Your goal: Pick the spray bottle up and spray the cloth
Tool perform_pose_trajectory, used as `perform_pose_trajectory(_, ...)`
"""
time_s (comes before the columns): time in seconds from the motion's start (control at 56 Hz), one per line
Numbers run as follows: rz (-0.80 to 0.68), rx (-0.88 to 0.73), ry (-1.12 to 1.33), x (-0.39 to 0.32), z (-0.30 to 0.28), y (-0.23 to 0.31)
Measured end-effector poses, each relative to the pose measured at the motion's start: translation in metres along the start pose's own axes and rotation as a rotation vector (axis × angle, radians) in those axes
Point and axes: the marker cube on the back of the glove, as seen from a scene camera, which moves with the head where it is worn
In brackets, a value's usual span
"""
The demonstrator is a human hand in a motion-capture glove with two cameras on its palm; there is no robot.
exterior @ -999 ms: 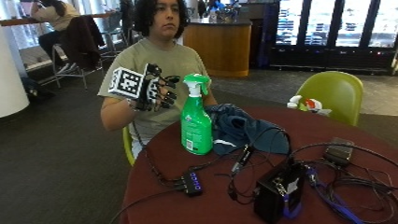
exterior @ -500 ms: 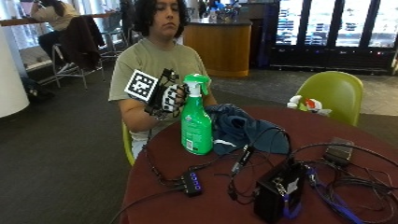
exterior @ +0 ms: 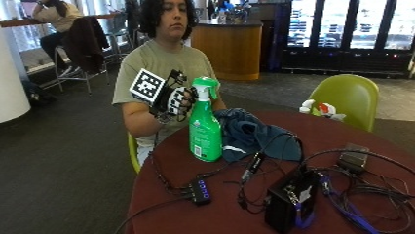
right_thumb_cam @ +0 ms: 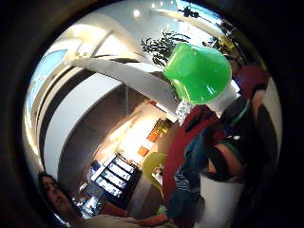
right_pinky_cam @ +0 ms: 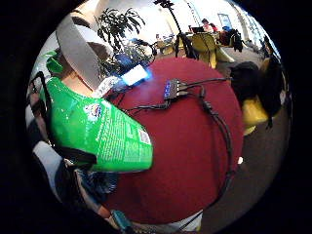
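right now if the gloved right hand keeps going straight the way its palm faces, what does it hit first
Most likely the neck of the green spray bottle, just below its trigger head. The right hand is level with it, fingers almost at it; depth is unclear, so contact can't be confirmed.

Lighting: even indoor daylight, entering from bright windows behind the seated person; soft, faint shadows on the round dark-red counter (exterior: 214, 204). Glare: a lit blue-white patch beside the green plastic spray bottle (right_pinky_cam: 97, 131) in the little-finger palm view. Distortion: both palm views bend strongly toward their rims. Focus: the bottle's green trigger head (right_thumb_cam: 197, 73) looms close and soft.
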Motion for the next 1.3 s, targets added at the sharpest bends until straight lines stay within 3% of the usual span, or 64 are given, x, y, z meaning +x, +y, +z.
perform_pose_trajectory(0.375,-0.291,-0.635,0.219,0.001,-0.058,0.039)
perform_pose_trajectory(0.482,-0.392,-0.732,0.357,0.0,-0.08,0.055)
perform_pose_trajectory(0.714,-0.519,-0.8,0.649,0.003,-0.122,0.088)
perform_pose_trajectory(1.035,-0.509,-0.819,0.673,0.005,-0.146,0.107)
perform_pose_trajectory(1.302,-0.426,-0.763,0.496,0.005,-0.126,0.088)
